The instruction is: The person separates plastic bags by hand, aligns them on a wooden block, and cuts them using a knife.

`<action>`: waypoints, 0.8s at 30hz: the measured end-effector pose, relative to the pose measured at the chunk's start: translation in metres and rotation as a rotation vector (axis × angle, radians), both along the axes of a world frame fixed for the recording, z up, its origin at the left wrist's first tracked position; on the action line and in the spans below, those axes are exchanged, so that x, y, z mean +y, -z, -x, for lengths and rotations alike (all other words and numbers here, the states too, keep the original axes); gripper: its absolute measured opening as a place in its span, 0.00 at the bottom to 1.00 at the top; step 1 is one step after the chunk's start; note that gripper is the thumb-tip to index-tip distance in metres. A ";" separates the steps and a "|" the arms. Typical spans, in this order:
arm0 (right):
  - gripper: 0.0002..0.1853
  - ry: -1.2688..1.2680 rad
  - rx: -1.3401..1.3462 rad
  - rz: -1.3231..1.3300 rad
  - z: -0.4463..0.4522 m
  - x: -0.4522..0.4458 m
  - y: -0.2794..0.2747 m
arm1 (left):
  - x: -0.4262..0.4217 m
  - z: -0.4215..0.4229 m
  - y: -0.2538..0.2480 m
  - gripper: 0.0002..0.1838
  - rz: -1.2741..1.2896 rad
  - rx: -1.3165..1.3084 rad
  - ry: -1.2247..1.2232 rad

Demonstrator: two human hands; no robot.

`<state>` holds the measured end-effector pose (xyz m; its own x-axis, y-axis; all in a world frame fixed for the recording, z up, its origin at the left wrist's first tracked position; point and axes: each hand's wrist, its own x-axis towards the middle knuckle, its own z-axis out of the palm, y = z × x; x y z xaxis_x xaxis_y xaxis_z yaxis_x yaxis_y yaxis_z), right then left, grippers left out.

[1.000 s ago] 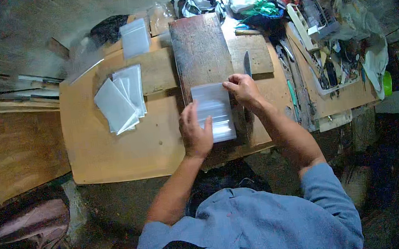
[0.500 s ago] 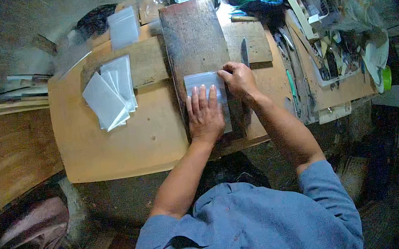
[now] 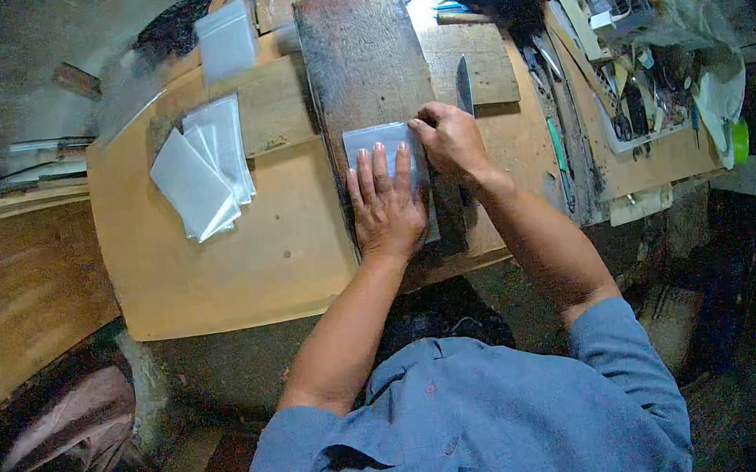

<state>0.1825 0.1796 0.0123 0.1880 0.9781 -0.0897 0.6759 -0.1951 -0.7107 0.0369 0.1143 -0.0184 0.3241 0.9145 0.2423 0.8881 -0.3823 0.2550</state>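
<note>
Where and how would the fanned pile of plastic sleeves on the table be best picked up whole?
Probably at the near end, coming from the person's side: thumb on top where the plastic sleeves overlap, fingers slid beneath. They lie nearly flat and spread apart, so pinching one outer corner may leave others behind. The near edges face the person over the table.

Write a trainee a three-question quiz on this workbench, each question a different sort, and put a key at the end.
1. True or false: the left hand rests palm down on the plastic packet.

2. Multiple choice: what lies directly under that packet?
A) the dark wooden board
B) the fanned-out packets
C) the green cup

3. Fill in the blank: just beyond the right hand, the blade of a ____ points away from the person.

Key: 1. true; 2. A; 3. knife
</note>
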 end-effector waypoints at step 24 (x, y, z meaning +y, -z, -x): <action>0.19 0.269 -0.065 0.091 -0.055 -0.053 0.035 | -0.001 -0.003 -0.014 0.33 0.076 0.009 -0.022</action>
<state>0.2373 0.1262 -0.0224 0.4473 0.8809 -0.1543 0.6349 -0.4343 -0.6389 0.0400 0.1131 -0.0045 0.3058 0.9369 0.1695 0.8982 -0.3429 0.2749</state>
